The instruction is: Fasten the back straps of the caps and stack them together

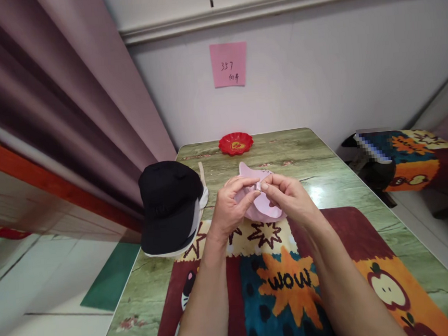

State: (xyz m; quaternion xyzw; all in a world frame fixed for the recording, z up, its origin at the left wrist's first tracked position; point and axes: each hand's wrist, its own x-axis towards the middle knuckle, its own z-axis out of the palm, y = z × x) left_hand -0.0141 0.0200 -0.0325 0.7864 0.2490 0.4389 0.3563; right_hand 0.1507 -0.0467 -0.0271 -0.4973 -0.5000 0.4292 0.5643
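Observation:
Both hands meet over the table's middle at a light pink cap [267,210], which is partly hidden behind the fingers. My left hand [232,201] is closed, thumb and fingers pinching the cap's strap beside a small shiny buckle [257,186]. From the other side, my right hand [287,194] pinches the strap close to the same buckle. To the left, a black cap [170,204] rests on top of a whitish one [203,197], whose pale strap sticks up. Fine detail of the strap in the buckle is too small to make out.
A red scalloped dish [236,144] stands at the back of the green marbled table [293,149]. A colourful mat [254,296] covers the front. Behind rises a wall with a pink note [229,65]. A curtain [93,69] hangs left; a mat-covered seat [415,156] is right.

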